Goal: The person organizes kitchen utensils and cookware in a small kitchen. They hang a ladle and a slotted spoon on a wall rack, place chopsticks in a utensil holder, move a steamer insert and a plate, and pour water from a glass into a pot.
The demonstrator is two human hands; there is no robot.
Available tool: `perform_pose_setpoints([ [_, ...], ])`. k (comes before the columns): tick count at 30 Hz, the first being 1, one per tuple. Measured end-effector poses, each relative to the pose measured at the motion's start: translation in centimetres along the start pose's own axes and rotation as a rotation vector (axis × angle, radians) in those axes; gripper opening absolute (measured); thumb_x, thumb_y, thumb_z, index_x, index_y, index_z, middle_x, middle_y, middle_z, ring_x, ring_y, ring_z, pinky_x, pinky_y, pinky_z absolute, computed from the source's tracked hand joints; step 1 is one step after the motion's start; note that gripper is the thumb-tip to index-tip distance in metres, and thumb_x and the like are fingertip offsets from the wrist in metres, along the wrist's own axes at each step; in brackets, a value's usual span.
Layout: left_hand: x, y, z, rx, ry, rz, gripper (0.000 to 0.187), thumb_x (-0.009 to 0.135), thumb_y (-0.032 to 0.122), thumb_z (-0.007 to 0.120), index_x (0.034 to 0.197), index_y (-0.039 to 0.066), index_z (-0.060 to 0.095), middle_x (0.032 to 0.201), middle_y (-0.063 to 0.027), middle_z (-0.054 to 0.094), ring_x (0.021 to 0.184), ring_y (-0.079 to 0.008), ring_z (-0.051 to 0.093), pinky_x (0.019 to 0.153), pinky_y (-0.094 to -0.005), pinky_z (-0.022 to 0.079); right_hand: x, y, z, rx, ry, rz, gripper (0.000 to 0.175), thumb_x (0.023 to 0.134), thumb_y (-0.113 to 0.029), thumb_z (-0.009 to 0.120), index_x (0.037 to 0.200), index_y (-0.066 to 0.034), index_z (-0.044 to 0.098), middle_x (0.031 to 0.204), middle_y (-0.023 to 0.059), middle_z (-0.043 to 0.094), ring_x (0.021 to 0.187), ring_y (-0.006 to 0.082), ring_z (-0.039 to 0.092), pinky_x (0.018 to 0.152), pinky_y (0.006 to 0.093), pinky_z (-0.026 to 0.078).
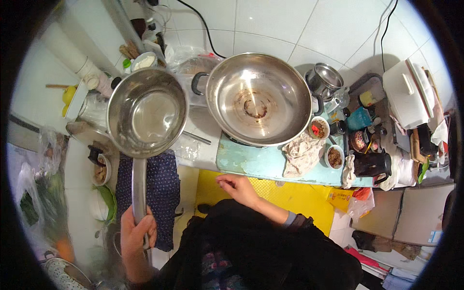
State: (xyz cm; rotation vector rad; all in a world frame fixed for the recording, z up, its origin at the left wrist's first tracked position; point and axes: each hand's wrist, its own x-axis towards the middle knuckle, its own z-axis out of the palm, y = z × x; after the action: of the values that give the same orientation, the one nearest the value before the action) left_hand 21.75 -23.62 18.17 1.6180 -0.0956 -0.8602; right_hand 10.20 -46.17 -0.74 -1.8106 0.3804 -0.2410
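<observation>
My left hand (137, 226) grips the long metal handle of a stainless steel saucepan (146, 78), raised at the left. Shine covers the pan's bottom; whether liquid lies in it I cannot tell. My right hand (239, 189) holds nothing in sight, its fingers loosely curled, just in front of the pale green tabletop (246, 161). Beyond it stands a wide stainless steel wok (282, 105) with two black side handles and a brown burnt ring at its base. No food shows inside the wok.
Right of the wok are a crumpled cloth (302, 154), a bowl of brown food with red pieces (319, 127), a bowl of brown paste (334, 157), a small metal pot (324, 81) and a dark jug (369, 165). A bowl of white powder (144, 62) sits back left.
</observation>
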Motion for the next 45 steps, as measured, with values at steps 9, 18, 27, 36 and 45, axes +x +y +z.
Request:
perform_pose_setpoints([
  [9, 8.2, 0.0, 10.3, 0.246, -0.084, 0.027, 0.008, 0.081, 0.005, 0.052, 0.082, 0.001, 0.045, 0.055, -0.0017, 0.043, 0.035, -0.0084, 0.041, 0.031, -0.0219, 0.034, -1.1, 4.5, -7.7, 0.042, 0.06, 0.15, 0.019, 0.08, -0.009, 0.056, 0.097, -0.0024, 0.061, 0.084, 0.0144, 0.063, 0.068, 0.0227, 0.062, 0.063, 0.0299, 0.049],
  [18, 12.0, -0.9, 13.5, 0.287, -0.127, 0.038, 0.01, 0.081, 0.006, 0.053, 0.084, -0.001, 0.046, 0.058, -0.0011, 0.043, 0.038, -0.0076, 0.04, 0.033, -0.0218, 0.035, -1.7, 6.1, -10.1, 0.075, 0.181, 0.142, 0.018, 0.08, -0.008, 0.056, 0.097, -0.0022, 0.062, 0.083, 0.0141, 0.064, 0.066, 0.0215, 0.062, 0.062, 0.0289, 0.049],
  [27, 12.9, -1.1, 13.8, 0.216, -0.172, -0.024, 0.011, 0.083, 0.008, 0.052, 0.085, -0.001, 0.046, 0.057, -0.0014, 0.043, 0.037, -0.0073, 0.04, 0.033, -0.0219, 0.035, -1.5, 6.1, -10.6, 0.069, 0.172, 0.156, 0.019, 0.08, -0.008, 0.056, 0.097, -0.0013, 0.061, 0.082, 0.0151, 0.063, 0.067, 0.0203, 0.062, 0.063, 0.0288, 0.049],
  [36, 13.2, -2.5, 13.3, 0.393, -0.096, 0.048, 0.012, 0.081, 0.007, 0.054, 0.086, -0.002, 0.048, 0.057, -0.0017, 0.046, 0.036, -0.0075, 0.041, 0.033, -0.0221, 0.035, -1.0, 5.6, -10.6, 0.042, 0.137, 0.13, 0.02, 0.08, -0.008, 0.056, 0.097, -0.0008, 0.061, 0.085, 0.0154, 0.063, 0.07, 0.0227, 0.063, 0.064, 0.0294, 0.049],
  [45, 14.0, -3.6, 13.4, 0.456, -0.062, 0.092, 0.016, 0.08, 0.009, 0.055, 0.088, -0.004, 0.05, 0.058, -0.0034, 0.049, 0.037, -0.0081, 0.044, 0.034, -0.024, 0.035, -0.8, 4.5, -10.9, 0.018, 0.13, 0.112, 0.019, 0.08, -0.006, 0.056, 0.097, -0.0012, 0.061, 0.085, 0.0148, 0.063, 0.069, 0.0231, 0.063, 0.064, 0.0295, 0.049],
])
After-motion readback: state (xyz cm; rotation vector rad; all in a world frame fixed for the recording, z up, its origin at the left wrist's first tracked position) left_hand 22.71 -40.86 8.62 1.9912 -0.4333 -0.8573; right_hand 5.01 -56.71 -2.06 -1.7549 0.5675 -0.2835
